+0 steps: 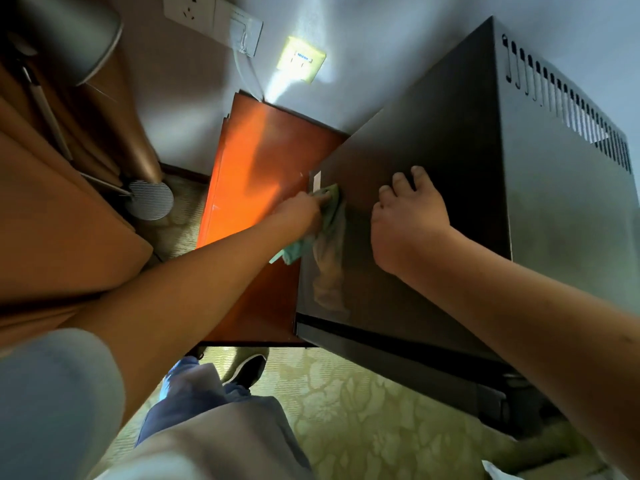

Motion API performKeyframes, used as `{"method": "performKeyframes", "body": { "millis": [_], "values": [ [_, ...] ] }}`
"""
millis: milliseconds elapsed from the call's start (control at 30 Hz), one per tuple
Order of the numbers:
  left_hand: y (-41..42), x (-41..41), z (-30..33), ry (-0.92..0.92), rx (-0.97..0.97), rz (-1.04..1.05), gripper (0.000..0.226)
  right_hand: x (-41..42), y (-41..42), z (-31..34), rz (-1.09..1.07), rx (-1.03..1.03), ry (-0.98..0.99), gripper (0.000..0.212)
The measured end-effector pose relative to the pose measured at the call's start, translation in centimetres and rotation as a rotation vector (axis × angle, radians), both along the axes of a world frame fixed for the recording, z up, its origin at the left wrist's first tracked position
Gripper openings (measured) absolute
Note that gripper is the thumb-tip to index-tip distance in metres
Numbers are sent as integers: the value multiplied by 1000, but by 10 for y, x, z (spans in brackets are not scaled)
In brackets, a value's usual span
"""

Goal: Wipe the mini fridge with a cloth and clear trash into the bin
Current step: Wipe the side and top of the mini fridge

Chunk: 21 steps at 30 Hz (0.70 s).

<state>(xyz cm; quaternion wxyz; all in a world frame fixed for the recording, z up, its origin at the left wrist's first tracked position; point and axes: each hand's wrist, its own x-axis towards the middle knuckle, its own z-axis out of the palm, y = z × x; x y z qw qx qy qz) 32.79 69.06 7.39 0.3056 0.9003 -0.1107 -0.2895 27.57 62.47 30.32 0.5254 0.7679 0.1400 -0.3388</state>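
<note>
The black mini fridge (pixel 433 161) fills the right half of the view, standing on a reddish wooden cabinet top (pixel 256 174). My left hand (pixel 301 214) grips a green cloth (pixel 330 209) and presses it against the fridge's left side, close to a small white sticker (pixel 316 181). The cloth's reflection shows in the glossy panel below it. My right hand (pixel 405 223) rests flat on the fridge's top with fingers spread and straight. No bin is in view.
A floor lamp with a round base (pixel 149 199) and grey shade (pixel 69 32) stands at left beside brown curtains (pixel 52 216). Wall sockets (pixel 300 59) are on the white wall behind. Patterned green carpet (pixel 363 403) and my shoe (pixel 247 370) lie below.
</note>
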Motion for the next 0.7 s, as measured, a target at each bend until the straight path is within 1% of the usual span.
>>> {"method": "performKeyframes", "body": {
  "millis": [67,133,200,267,333,367,433,533,600,700],
  "values": [
    [4,-21,-6,91,19,-29,69,-7,0,2,-3,5,-1,60],
    [5,-41,-5,122,-42,-16,67,-15,0,3,-6,6,-7,61],
    [5,-52,3,60,-137,0,61,-20,-1,4,-5,5,-13,62],
    [3,-45,19,-50,-216,14,59,-24,-1,5,2,2,-21,62],
    [0,-30,36,-139,-251,32,59,-26,-1,5,2,14,-27,62],
    [-2,-23,42,-146,-236,39,58,-27,-2,5,4,18,-33,62],
    [-1,-17,44,-90,-188,48,58,-27,-5,5,13,18,-34,61],
    [3,-30,31,95,-104,47,65,-27,-8,6,33,31,-37,60],
    [4,-49,23,190,-124,81,69,-28,-7,5,34,32,-40,60],
    [1,-68,27,237,-228,80,72,-29,-8,4,25,29,-38,60]
  ]
}}
